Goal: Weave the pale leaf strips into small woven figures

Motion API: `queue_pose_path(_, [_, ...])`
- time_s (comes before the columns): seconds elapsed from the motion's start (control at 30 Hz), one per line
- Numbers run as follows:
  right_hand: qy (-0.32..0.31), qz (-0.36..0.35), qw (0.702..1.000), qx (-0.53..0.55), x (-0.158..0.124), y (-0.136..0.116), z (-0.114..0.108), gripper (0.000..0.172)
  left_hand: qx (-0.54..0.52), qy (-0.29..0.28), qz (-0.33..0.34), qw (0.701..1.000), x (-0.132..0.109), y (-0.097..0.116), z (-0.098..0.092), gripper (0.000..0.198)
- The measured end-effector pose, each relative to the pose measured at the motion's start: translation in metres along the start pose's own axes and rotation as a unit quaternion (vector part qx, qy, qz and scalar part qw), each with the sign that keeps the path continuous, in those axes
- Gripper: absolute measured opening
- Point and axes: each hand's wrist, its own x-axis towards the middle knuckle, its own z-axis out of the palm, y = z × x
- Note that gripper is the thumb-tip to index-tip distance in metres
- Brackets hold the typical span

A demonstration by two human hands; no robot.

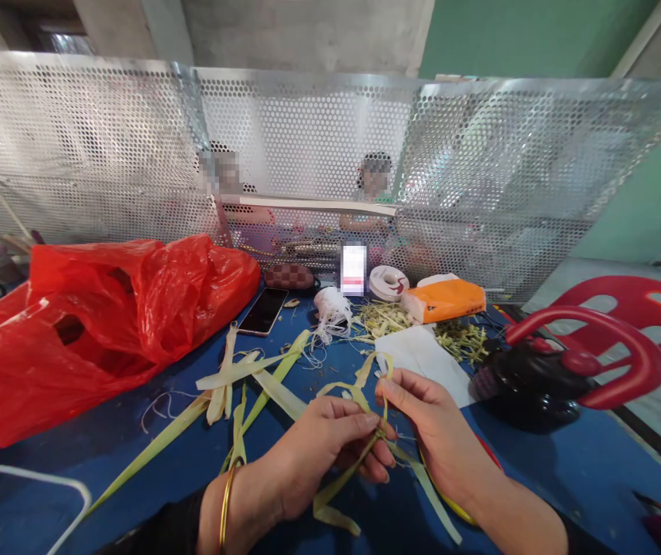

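Over the front middle of the blue table, both hands work on one bundle of pale green leaf strips [335, 493]. My left hand [322, 443], with a gold bangle at its wrist, pinches the strips where they cross. A looped strip [386, 385] is pinched between the thumb and forefinger of my right hand [428, 416]. Thin white thread trails close to the crossing. Loose ends hang below both hands. Left of them lie more leaf strips [275, 385] in a loose pile. Under my right forearm, a red and yellow edge shows; its kind is hidden.
A red plastic bag [133, 301] covers the left side. Behind are a phone [264, 311], white thread [332, 308], a tape roll [389, 283], an orange tissue pack [446, 300] and plant scraps [385, 320]. A black kettle [530, 385] stands right. Two people sit beyond the perforated screen [307, 123].
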Motion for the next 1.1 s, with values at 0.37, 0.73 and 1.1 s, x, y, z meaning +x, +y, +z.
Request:
queue_pose_path(0.37, [0.008,-0.019,0.999,-0.032,-0.001,0.001,-0.001,0.041,0.009,0.022,0.007,1.000,-0.001,0.003,0.001,0.020])
queue_pose_path(0.73, [-0.040,-0.062,0.994,-0.084,-0.001,-0.011,-0.005,0.039,-0.070,0.045,0.052,0.995,0.000,0.004,-0.006,0.019])
queue_pose_path(1.1, [-0.122,-0.050,0.967,-0.218,-0.006,-0.019,-0.005,0.010,-0.110,0.067,0.044,0.991,0.001,0.009,-0.003,0.023])
